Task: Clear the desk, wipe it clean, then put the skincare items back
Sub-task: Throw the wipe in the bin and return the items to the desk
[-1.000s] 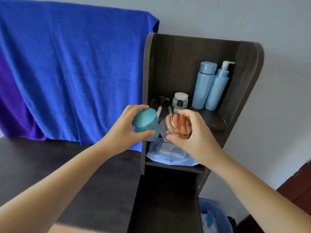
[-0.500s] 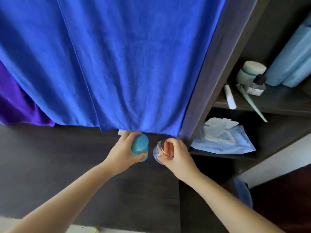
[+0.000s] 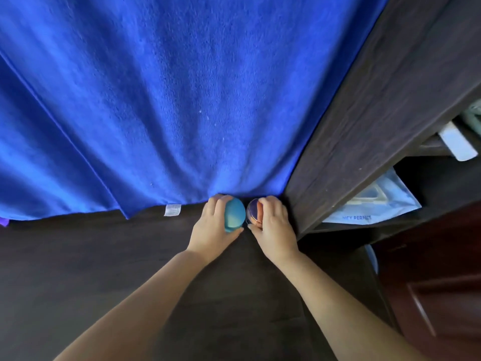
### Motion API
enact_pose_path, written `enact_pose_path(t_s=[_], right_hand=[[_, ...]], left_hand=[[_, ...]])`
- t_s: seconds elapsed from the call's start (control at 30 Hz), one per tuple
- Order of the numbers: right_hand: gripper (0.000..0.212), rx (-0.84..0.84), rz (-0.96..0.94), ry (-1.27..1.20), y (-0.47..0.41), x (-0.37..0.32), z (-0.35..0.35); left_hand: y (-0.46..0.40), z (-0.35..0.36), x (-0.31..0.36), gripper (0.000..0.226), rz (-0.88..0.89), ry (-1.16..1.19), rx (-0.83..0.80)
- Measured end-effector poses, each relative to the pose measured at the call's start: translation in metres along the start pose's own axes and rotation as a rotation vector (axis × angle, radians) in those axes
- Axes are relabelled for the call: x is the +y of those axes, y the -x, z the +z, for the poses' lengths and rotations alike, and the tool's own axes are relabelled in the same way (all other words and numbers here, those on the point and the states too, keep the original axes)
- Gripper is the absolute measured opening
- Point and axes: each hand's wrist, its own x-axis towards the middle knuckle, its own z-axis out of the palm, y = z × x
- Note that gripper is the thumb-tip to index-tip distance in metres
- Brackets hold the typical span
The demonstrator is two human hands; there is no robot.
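Side by side at the back of the desk [image 3: 91, 269]: teal jar [image 3: 234, 214] wrapped in the left hand [image 3: 214, 225], clear jar [image 3: 252, 214] with peach-coloured contents wrapped in the right hand [image 3: 273, 225]. Fingers [image 3: 217, 204] of the left curled over the teal jar's far side, thumb under its near edge; right fingers [image 3: 270, 204] clenched over the clear jar's top. Jars nearly touching, just below the hem of the blue towel [image 3: 182, 100], right one just beside the dark shelf unit [image 3: 364, 113]. Whether either base rests on the desk, impossible to tell. Likely setting both down as part of putting skincare back; release then a matter of opening each hand outward, away from the neighbouring jar. Wipes pack [image 3: 374, 201] on the lower shelf, well apart.
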Motion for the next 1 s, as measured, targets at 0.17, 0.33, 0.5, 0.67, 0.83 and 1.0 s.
enact_pose_path(t_s=[0.17, 0.33, 0.5, 0.67, 0.83, 1.0], right_hand=[[0.066, -0.072, 0.043, -0.006, 0.0, -0.001, -0.004], [0.072, -0.138, -0.016, -0.024, 0.01, -0.007, -0.038], [0.048, -0.067, -0.24, -0.039, 0.035, -0.017, -0.104], [0.042, 0.044, -0.429, -0.112, 0.075, -0.013, -0.195], [0.031, 0.189, -0.503, -0.229, 0.099, 0.02, -0.286], [0.016, 0.424, -0.419, -0.353, 0.05, 0.059, -0.348]], left_hand=[[-0.003, -0.003, 0.0, 0.081, 0.017, -0.029, -0.022], [0.013, -0.03, 0.011, 0.074, 0.106, -0.101, 0.039], [0.032, -0.065, 0.076, 0.051, 0.126, 0.024, 0.243], [0.057, -0.073, 0.169, 0.034, 0.287, 0.1, 0.357], [0.066, -0.069, 0.258, 0.028, 0.425, 0.111, 0.389], [0.043, -0.068, 0.335, 0.021, 0.551, 0.168, 0.409]])
